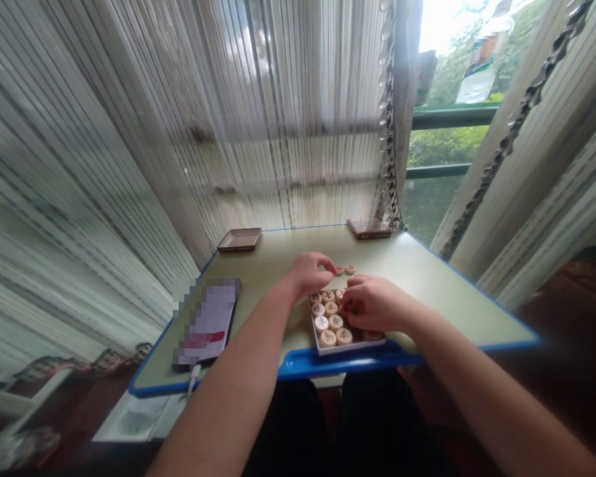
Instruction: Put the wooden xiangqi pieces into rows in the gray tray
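A shallow white-edged box [314,336] at the table's near edge holds rows of round wooden xiangqi pieces with dark characters, among them a near-left piece [328,338]. My left hand [312,273] is past the box's far edge, thumb and fingertips closed around a xiangqi piece [338,271] on the table. Just right of it lies another xiangqi piece [350,269] with a red mark. Over the box's right half, my right hand [377,303] is bent with its fingertips closed at a piece inside; the hand hides much of that side.
A phone [208,318], blurred out, lies on the left with a white cable [194,379] plugged in. An open brown box lid [240,239] sits at the far left, a flat brown box [369,228] at the far right. Blue edging [506,344] rims the table; curtains hang behind it.
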### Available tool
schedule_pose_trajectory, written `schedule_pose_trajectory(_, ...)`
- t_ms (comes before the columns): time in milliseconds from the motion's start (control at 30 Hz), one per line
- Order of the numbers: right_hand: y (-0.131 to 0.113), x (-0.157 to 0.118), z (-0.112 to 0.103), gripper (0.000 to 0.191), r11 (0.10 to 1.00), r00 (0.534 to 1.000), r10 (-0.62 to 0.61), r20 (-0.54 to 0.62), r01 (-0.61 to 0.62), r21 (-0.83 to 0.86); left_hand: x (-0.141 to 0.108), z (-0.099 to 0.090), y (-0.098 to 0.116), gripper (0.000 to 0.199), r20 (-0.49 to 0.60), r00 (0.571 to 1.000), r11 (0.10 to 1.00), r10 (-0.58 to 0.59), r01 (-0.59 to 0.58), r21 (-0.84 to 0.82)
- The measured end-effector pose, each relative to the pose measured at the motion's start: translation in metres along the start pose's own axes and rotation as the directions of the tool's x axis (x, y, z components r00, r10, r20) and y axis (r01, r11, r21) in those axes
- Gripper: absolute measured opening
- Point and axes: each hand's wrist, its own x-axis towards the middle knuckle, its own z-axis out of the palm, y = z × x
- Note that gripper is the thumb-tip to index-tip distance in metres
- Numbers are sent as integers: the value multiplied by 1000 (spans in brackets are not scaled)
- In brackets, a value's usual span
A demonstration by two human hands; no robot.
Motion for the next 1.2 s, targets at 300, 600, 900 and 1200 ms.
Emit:
schedule_pose_trajectory(300,3,0,-3,10,998,1000,4,-20,-3,67,0,1,0,27,-14,1000,1000,2,-2,0)
schedule_pose_trajectory(600,4,2,-5,8,987,995,-98,-16,100,125,-1,0,0,28,3,1000,1000,-2,2,-14)
schedule_pose_trajectory(900,13,3,-11,15,981,997,-23,-75,37,191,2,5,-8,27,-13,999,999,-47,47,-5)
schedule_pose_trajectory(1200,62,28,24,28,940,912,337,-233,-339,29,14,17,-35,30,-123,992,994,-34,47,103)
